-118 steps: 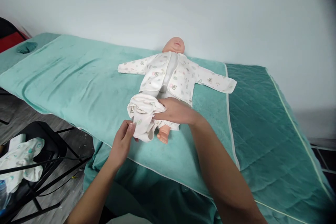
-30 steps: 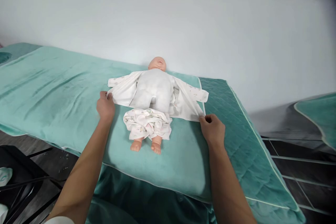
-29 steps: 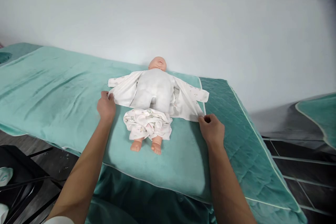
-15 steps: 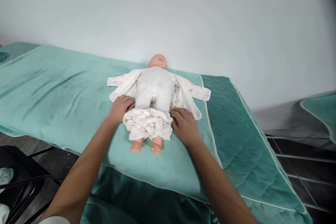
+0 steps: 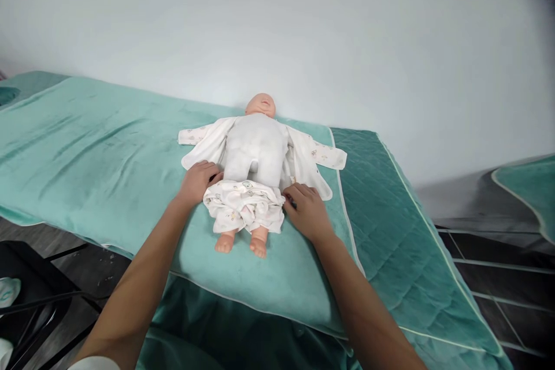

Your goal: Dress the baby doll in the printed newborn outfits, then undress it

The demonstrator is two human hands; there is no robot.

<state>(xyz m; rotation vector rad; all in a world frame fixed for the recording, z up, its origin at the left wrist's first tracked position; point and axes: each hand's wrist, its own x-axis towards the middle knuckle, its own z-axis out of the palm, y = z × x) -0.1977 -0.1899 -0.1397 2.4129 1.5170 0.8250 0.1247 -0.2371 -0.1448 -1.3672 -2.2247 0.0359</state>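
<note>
A baby doll (image 5: 256,141) lies on its back on the green bed, head toward the wall and bare feet toward me. Its white printed jacket (image 5: 306,153) is spread open, with the sleeves out to both sides. Printed white baby pants (image 5: 243,202) are bunched around its lower legs. At the left end of the waistband, my left hand (image 5: 200,182) is closed on the pants. My right hand (image 5: 307,208) pinches the waistband's right end. The fingertips of both hands are partly hidden by fabric and knuckles.
The bed (image 5: 87,139) has a smooth green cover and a darker quilted part (image 5: 381,214) at the right. A white wall (image 5: 277,34) runs behind it. A black chair (image 5: 39,277) stands at lower left, and another green-covered edge (image 5: 529,191) shows at far right.
The view has tilted up slightly. Both hands stay at the pants' waistband, and the doll and clothes look nearly the same.
</note>
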